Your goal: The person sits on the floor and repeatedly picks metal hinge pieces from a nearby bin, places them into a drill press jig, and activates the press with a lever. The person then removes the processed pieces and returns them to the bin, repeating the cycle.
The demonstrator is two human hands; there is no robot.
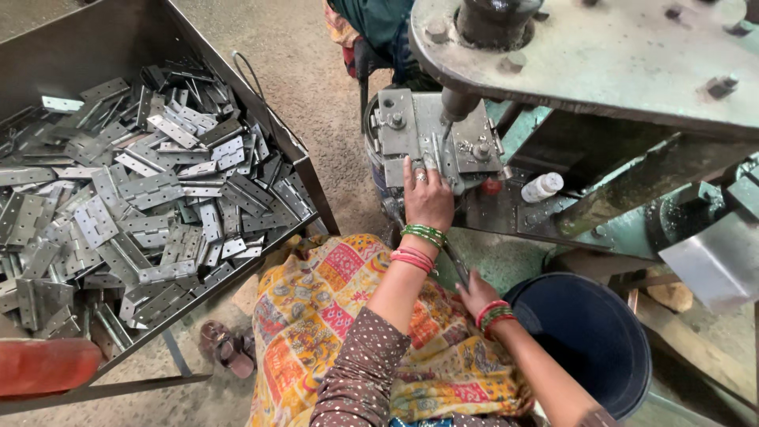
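My left hand (pixel 428 198) lay flat, fingers stretched narrow together, on the grey steel jig plate (pixel 411 130) of the press, fingertips touching a small flat metal hinge piece (pixel 434 158) that sat on the plate just under the dark round punch rod (pixel 457 107). I held nothing in that hand; it only pressed down. Green and pink bangles ringed my wrist.

My right hand (pixel 477 294) was low by my lap, closed around a thin dark metal lever (pixel 457 265) that ran up toward the machine; how tight my grip was I cannot tell, as the fingers were curled out of sight.

To my left stood a large grey sheet-metal bin (pixel 304 162) heaped with flat silver hinge leaves (pixel 150 198), well apart from both hands. A round dark blue plastic bucket (pixel 593 340) stood just beside my right wrist. A small white plastic bottle (pixel 541 187) lay on the machine bed, near the jig. A brown sandal (pixel 227 348) rested on the floor under the bin's edge.
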